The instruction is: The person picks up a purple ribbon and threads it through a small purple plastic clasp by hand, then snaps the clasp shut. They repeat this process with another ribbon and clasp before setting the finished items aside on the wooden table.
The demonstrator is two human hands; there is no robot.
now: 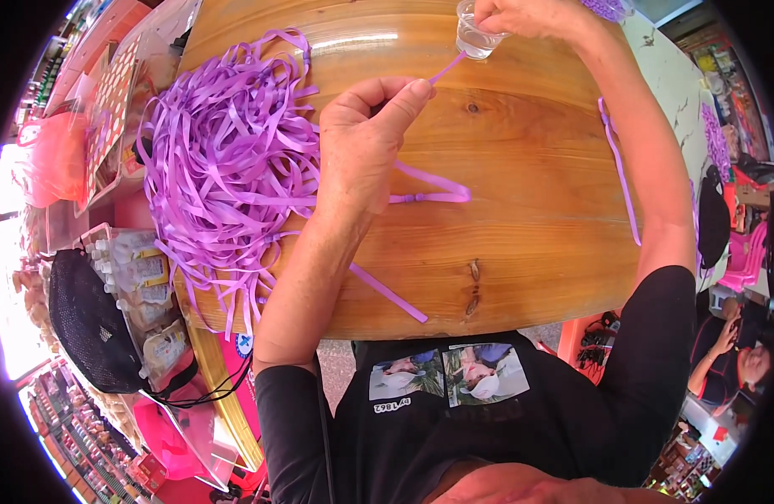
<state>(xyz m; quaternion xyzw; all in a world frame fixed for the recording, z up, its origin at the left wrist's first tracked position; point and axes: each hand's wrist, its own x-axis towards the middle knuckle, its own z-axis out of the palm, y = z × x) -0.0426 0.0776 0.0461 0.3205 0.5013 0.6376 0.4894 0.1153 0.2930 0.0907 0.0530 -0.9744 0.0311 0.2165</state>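
Observation:
My left hand (372, 126) pinches a narrow purple ribbon (448, 69) between thumb and forefinger, its end pointing up toward the cup. From under that wrist, a looped length of purple ribbon (441, 189) and a loose tail lie on the wooden table (529, 235). At the far edge of the view, the bent fingers of my right hand (521, 17) dip into a small clear plastic cup (473, 42) of clear liquid; the fingertips and anything in them cannot be made out. A big tangled heap of purple ribbons (236, 160) spreads beside my left forearm.
More purple ribbons (619, 172) hang along the table's right side, near a white marbled surface (676, 92). Left of the table stand bins with bottles (143, 265), a black mesh bag (89, 319) and a pinkish plastic bag (51, 160). Another person (731, 361) is at the far right.

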